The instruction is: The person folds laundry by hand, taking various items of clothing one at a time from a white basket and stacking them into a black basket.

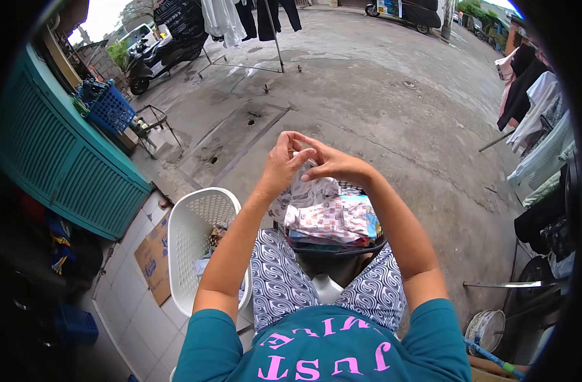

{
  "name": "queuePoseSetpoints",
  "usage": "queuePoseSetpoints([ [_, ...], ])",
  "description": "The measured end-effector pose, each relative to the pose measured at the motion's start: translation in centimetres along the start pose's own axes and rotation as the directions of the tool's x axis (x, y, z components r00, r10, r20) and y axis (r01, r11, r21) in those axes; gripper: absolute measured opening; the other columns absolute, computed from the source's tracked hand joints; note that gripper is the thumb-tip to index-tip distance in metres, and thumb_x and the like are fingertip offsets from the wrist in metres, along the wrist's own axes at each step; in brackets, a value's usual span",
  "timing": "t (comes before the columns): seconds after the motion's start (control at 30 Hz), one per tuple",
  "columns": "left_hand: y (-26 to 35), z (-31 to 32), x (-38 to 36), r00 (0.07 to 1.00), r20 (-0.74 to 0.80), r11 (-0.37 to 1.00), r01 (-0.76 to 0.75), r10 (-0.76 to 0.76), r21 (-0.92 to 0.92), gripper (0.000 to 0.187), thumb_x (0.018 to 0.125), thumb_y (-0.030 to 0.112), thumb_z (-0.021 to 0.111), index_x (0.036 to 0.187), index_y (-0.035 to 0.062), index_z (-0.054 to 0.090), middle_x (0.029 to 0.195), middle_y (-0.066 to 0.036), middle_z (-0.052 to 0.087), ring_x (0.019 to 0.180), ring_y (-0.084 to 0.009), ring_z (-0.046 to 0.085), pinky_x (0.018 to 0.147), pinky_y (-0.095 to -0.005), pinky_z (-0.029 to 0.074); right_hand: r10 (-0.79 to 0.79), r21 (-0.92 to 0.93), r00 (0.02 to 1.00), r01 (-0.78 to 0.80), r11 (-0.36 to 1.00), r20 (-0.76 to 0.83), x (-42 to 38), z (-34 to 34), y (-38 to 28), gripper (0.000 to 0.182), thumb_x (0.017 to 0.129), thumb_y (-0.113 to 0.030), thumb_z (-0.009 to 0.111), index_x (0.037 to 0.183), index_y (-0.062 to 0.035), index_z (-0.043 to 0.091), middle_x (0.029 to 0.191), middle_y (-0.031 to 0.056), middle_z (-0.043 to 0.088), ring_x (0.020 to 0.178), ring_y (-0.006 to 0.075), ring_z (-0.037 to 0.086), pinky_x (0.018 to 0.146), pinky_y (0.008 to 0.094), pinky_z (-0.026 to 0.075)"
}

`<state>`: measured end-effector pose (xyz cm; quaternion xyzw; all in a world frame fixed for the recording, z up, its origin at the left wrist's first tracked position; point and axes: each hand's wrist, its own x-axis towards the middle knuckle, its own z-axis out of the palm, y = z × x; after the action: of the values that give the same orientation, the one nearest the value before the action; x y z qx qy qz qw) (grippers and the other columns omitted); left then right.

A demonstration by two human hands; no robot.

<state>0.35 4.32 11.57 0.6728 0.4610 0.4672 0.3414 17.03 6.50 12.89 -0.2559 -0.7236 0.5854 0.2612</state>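
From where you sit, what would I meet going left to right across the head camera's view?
Teal louvred shutters → white laundry basket → stacked clothes in front of the knees → clothes hanging at the far right.

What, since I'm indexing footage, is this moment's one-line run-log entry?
left hand: holding pale garment; right hand: at same garment, grip unclear; clothes: in dark basket; white basket: beside left leg

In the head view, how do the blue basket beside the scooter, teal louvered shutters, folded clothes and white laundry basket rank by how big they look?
1. Teal louvered shutters
2. White laundry basket
3. Folded clothes
4. Blue basket
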Motion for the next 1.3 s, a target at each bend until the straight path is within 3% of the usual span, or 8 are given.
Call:
queuePoseSetpoints([
  [0.1, -1.2, 1.1, 0.2, 0.972, -0.208, 0.990, -0.125, 0.110, -0.058, 0.053, 0.075, 0.032, 0.069, 0.108, 0.0044, 0.039, 0.076, -0.001, 0.046, 0.072, -0.0075, 0.048, 0.059, -0.0213, 0.043, 0.014, -0.033, 0.999, -0.012, 0.999, 0.043, 1.6, 0.7, 1.8, 0.066, 0.068, -0.026, 0.070, 0.123, -0.0018, 0.042, 0.112, 0.0154, 0.053, 0.098, 0.0206, 0.052, 0.082, 0.0283, 0.042],
  [0.3, -2.5, -0.4, -1.2, 0.989, -0.095, 0.977, -0.132, 0.117, -0.166, 0.065, 0.066, 0.019, 0.078, 0.112, 0.0052, 0.033, 0.086, -0.003, 0.048, 0.077, -0.0094, 0.051, 0.063, -0.0225, 0.048, 0.130, -0.373, 0.983, -0.171, 0.912, -0.132, 2.3, -0.2, -0.1, 0.029, 0.075, -0.023, 0.062, 0.092, -0.0005, 0.061, 0.076, 0.0085, 0.062, 0.071, 0.0105, 0.055, 0.066, 0.0263, 0.044],
  [0.4, -4.0, -1.9, -1.0, 0.980, 0.200, 0.998, 0.030, -0.017, -0.062, 0.037, 0.071, 0.005, 0.069, 0.103, 0.0013, 0.050, 0.086, -0.001, 0.056, 0.075, -0.0061, 0.051, 0.062, -0.0194, 0.044, -0.006, -0.224, 0.978, -0.042, 0.974, -0.210, 2.4, -1.6, -0.6, 0.019, 0.078, -0.017, 0.057, 0.091, -0.0018, 0.060, 0.075, 0.0028, 0.059, 0.068, 0.0083, 0.051, 0.063, 0.0243, 0.042],
  [0.63, 3.9, -9.5, 1.6, 0.976, 0.173, 0.985, 0.112, -0.134, 0.129, 0.022, 0.077, 0.008, 0.065, 0.097, 0.0047, 0.055, 0.083, 0.005, 0.055, 0.072, -0.0013, 0.048, 0.065, -0.0176, 0.041, -0.161, 0.161, 0.919, 0.231, 0.960, -0.360, -0.4, -6.7, -5.8, 0.027, 0.079, -0.007, 0.058, 0.106, -0.0082, 0.057, 0.095, 0.0022, 0.057, 0.084, 0.0077, 0.054, 0.074, 0.0225, 0.046],
  [0.83, 10.7, -12.0, 4.1, 0.969, 0.231, 0.946, -0.011, 0.090, -0.323, 0.029, 0.078, 0.012, 0.065, 0.103, 0.0056, 0.052, 0.087, 0.002, 0.057, 0.076, -0.0042, 0.054, 0.069, -0.0189, 0.044, -0.301, -0.015, 0.953, 0.301, 0.953, 0.033, -2.1, -8.5, -12.1, 0.026, 0.072, -0.007, 0.066, 0.096, -0.0095, 0.058, 0.091, 0.0010, 0.055, 0.082, 0.0084, 0.053, 0.074, 0.0216, 0.044],
  [0.97, 12.0, -12.3, 6.0, 0.947, 0.313, 0.912, 0.070, 0.067, -0.405, 0.032, 0.077, 0.012, 0.066, 0.104, 0.0060, 0.050, 0.086, -0.001, 0.058, 0.078, -0.0068, 0.056, 0.071, -0.0230, 0.047, -0.204, 0.160, 0.974, 0.219, 0.962, -0.102, -1.2, -10.4, -13.2, 0.021, 0.071, -0.005, 0.068, 0.083, -0.0083, 0.051, 0.077, -0.0023, 0.051, 0.073, 0.0061, 0.051, 0.068, 0.0200, 0.044],
  [1.1, 12.2, -10.5, 9.3, 0.994, 0.077, 0.907, 0.105, -0.080, -0.408, 0.035, 0.076, 0.011, 0.067, 0.104, 0.0044, 0.047, 0.083, -0.003, 0.057, 0.076, -0.0093, 0.056, 0.063, -0.0247, 0.048, -0.221, -0.008, 0.859, 0.245, 0.970, -0.462, 0.6, -10.4, -14.4, 0.020, 0.074, -0.009, 0.066, 0.085, -0.0071, 0.049, 0.072, -0.0015, 0.052, 0.064, 0.0054, 0.051, 0.057, 0.0192, 0.044],
  [1.3, 17.3, -5.3, 8.1, 0.984, -0.152, 0.994, -0.097, 0.088, -0.048, 0.035, 0.078, 0.014, 0.064, 0.106, 0.0041, 0.045, 0.088, -0.006, 0.055, 0.079, -0.0114, 0.057, 0.067, -0.0244, 0.049, -0.447, -0.281, 0.726, 0.348, 0.894, -0.523, 1.9, -4.5, -16.6, 0.027, 0.077, -0.014, 0.063, 0.096, -0.0008, 0.051, 0.079, 0.0066, 0.056, 0.069, 0.0109, 0.055, 0.060, 0.0239, 0.047],
])
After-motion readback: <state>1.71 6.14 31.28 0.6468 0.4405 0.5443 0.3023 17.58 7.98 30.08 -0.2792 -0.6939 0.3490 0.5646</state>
